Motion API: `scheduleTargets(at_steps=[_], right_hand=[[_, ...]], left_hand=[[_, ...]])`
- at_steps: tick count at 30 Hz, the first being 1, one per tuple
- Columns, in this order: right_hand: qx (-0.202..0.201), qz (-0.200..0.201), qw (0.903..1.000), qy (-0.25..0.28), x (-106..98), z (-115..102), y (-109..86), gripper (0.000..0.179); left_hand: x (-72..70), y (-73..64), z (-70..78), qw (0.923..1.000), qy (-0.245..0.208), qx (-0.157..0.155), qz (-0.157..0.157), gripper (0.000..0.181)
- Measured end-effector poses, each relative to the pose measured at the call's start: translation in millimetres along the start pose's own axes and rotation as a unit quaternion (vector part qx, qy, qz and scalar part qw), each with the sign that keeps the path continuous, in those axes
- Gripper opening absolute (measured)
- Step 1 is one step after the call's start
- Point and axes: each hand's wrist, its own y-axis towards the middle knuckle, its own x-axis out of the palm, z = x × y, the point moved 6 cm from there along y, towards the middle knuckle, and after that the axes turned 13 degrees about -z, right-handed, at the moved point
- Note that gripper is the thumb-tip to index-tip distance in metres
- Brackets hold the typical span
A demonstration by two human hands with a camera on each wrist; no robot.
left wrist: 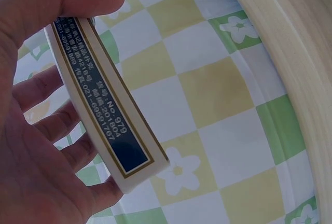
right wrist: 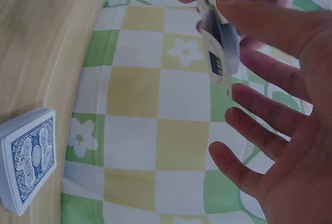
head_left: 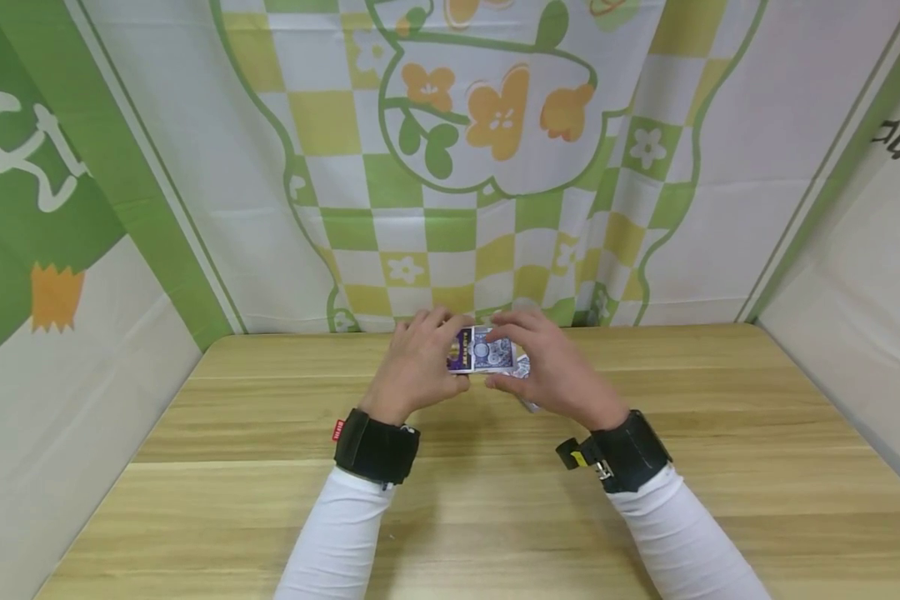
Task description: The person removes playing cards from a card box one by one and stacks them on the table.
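My left hand (head_left: 420, 362) grips a playing card box (head_left: 461, 350) above the back of the table. Its thumb lies along one narrow side, printed with gold text on dark blue in the left wrist view. Around the box's other end is my right hand (head_left: 558, 362), thumb and index finger at opposite edges, the remaining fingers spread. A pale end flap (right wrist: 213, 60) hangs open there in the right wrist view. A deck of blue-backed playing cards (right wrist: 33, 159) rests on the table, mostly hidden by the right hand in the head view.
The wooden table (head_left: 480, 517) ends just beyond the hands. A green, yellow and white checked cloth (head_left: 450, 229) hangs behind it, with further cloth panels at both sides. Each wrist wears a black band (head_left: 377, 446).
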Motion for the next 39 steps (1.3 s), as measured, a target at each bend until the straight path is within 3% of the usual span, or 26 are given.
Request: scheduleTargets(at_steps=[13,25,39], right_hand=[[-0.005,0.013,0.9996,-0.024,1.2,-1.6,0.0,0.039],[0.012,-0.019,0.9980,-0.059,-6.1,1.8,-3.6,0.039],[0.050,-0.059,0.9953,-0.059,-16.9,9.0,-11.4,0.037]], left_hand=[[-1.2,-0.7,-1.3,1.0000,-0.005,-0.001,0.002,0.073],[-2.1,-1.3,-1.6,1.0000,-0.008,0.000,0.005,0.073],[-0.5,-0.7,-2.0,0.9999,-0.009,-0.003,0.005,0.074]])
